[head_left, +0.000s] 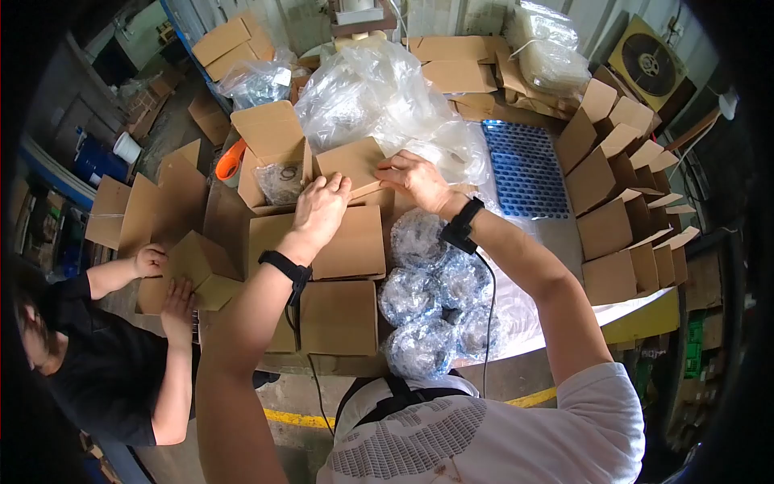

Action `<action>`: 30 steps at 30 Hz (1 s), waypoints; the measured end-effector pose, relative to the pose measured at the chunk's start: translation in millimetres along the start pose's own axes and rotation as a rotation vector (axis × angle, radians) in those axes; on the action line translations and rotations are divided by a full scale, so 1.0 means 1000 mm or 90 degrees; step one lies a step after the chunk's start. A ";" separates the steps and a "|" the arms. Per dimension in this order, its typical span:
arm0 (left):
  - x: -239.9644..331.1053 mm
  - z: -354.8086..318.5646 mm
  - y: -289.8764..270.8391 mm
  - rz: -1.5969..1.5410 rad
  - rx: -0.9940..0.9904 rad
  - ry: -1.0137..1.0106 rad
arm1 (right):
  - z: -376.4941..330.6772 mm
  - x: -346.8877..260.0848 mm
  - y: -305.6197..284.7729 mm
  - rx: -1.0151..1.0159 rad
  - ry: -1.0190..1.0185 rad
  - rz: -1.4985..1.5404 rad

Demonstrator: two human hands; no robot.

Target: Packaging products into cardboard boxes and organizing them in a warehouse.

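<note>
Both my hands are at a small brown cardboard box (352, 157) whose flap stands raised. My left hand (322, 208) has its fingers curled over the flap's left part. At the flap's right edge, my right hand (418, 181) pinches the cardboard between thumb and fingers. Just left stands an open box (270, 145) with a clear plastic bag (280, 182) inside. Nearer to me sit more brown boxes (339, 317), partly under my left forearm. Several round things wrapped in clear plastic (419, 347) lie right of them.
A heap of clear plastic bags (379, 89) lies behind my hands. Farther right are a blue dotted sheet (526, 169) and a row of open boxes (605, 226). An orange tape roll (230, 160) sits at left, where a co-worker's hands (173, 298) handle another box (201, 270).
</note>
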State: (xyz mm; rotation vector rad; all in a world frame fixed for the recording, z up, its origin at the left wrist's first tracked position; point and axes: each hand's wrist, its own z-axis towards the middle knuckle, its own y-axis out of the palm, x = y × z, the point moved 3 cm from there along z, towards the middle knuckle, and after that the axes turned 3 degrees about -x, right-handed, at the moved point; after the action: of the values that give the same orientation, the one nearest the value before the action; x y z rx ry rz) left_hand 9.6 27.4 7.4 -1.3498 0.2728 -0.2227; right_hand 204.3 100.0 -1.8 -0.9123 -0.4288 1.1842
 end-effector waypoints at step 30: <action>-0.010 -0.003 0.008 -0.127 0.082 0.051 | -0.006 0.004 0.014 -0.053 -0.092 -0.112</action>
State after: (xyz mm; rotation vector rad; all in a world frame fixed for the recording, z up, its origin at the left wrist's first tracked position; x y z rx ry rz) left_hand -1.1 29.1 -0.1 -1.2417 0.1876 -0.4557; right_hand 200.9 102.5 -17.0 -0.8454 -0.6651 1.0808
